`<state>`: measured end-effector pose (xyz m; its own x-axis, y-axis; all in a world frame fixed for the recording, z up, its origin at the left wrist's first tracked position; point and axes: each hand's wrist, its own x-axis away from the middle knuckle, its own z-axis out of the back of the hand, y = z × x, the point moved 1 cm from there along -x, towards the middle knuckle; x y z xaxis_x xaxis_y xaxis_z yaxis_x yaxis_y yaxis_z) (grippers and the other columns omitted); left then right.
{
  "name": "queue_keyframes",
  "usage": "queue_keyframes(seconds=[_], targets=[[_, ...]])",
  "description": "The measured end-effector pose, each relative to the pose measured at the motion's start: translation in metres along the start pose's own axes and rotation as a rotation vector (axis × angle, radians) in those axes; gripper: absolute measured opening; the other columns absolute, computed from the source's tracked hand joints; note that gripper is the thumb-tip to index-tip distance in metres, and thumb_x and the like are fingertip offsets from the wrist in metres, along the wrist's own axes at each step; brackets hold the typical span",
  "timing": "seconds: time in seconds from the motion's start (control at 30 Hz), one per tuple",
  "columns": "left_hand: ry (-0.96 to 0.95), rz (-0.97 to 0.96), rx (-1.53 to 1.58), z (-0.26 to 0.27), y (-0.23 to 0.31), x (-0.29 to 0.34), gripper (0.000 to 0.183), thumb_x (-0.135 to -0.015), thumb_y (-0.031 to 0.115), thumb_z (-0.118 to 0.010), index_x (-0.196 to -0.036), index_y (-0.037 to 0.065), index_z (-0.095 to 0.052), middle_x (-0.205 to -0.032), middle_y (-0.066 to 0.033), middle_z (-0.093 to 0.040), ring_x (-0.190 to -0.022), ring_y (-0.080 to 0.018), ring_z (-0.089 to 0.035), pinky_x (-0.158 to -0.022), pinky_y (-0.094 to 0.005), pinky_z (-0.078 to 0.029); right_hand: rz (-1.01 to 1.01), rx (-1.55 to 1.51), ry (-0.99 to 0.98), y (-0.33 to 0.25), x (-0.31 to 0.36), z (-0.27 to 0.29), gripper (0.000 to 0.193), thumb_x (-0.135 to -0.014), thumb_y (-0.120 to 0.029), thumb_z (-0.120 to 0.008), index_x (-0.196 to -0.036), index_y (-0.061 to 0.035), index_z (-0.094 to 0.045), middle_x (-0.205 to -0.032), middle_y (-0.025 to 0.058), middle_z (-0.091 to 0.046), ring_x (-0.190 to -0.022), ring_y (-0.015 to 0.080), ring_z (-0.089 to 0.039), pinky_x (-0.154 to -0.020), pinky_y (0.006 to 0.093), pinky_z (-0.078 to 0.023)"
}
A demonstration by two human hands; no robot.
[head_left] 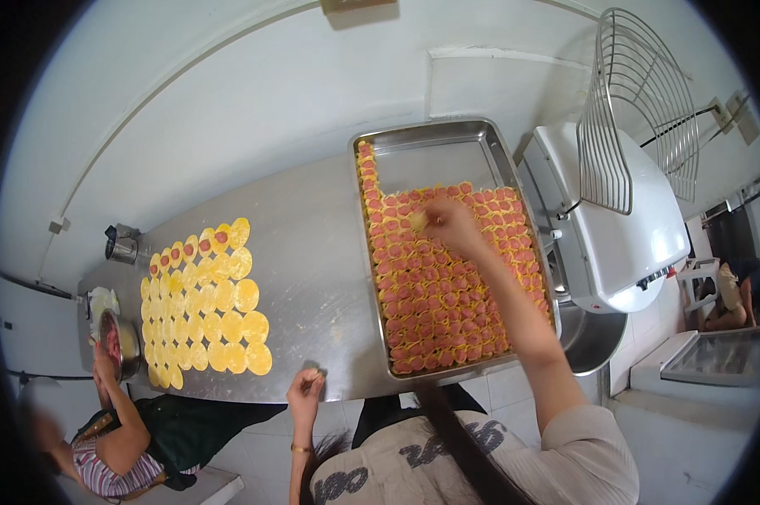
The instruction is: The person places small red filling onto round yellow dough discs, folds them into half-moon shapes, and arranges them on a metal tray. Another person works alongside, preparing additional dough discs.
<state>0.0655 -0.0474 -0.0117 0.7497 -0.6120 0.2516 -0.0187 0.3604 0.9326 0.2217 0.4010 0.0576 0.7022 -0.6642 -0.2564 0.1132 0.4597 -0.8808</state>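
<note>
a steel table [308, 236] carries yellow dough rounds [221, 324], a metal tray [439, 156] and a metal bowl [130, 347].

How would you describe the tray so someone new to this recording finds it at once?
Start at the long steel table and go toward its right end, beside the white machine. There, below the person's right hand, lies a large rectangular metal tray. Unlike the yellow wrappers, which lie directly on the table, it holds packed rows of pink-topped dumplings.
</note>
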Motion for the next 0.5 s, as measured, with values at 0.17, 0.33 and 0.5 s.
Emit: queue_keyframes(seconds=[0.17,0.33,0.5], targets=[[0.131,0.094,-0.197,0.005,0.003,0.044,0.016,-0.082,-0.001,-0.066,-0.097,-0.003,-0.061,-0.087,-0.0066,-0.067,-0.081,-0.0126,-0.065,-0.076,-0.0264,-0.051,-0.153,0.497,0.059,0.084,-0.067,0.108,0.028,-0.066,-0.001,-0.068,-0.093,-0.0073,-0.069,-0.088,0.0125,-0.066,-0.079,0.0281,-0.065,-0.070,0.0361,-0.052],[0.151,0.076,-0.326,-0.004,0.010,0.060,0.015,-0.081,-0.002,-0.066,-0.095,-0.003,-0.061,-0.084,-0.0084,-0.068,-0.079,-0.0144,-0.066,-0.075,-0.0275,-0.051,-0.236,0.662,-0.166,0.136,-0.086,0.115,0.022,-0.064,-0.002,-0.064,-0.085,-0.0059,-0.069,-0.080,0.0140,-0.065,-0.077,0.0327,-0.063,-0.071,0.0383,-0.051],[0.127,0.007,-0.411,-0.018,0.024,0.061,0.015,-0.080,-0.002,-0.066,-0.094,-0.002,-0.062,-0.084,-0.0093,-0.068,-0.078,-0.0159,-0.067,-0.074,-0.0281,-0.052,-0.198,0.706,-0.366,0.142,-0.086,0.109,0.026,-0.064,-0.001,-0.063,-0.089,-0.0065,-0.070,-0.083,0.0139,-0.065,-0.078,0.0318,-0.062,-0.071,0.0377,-0.050]])
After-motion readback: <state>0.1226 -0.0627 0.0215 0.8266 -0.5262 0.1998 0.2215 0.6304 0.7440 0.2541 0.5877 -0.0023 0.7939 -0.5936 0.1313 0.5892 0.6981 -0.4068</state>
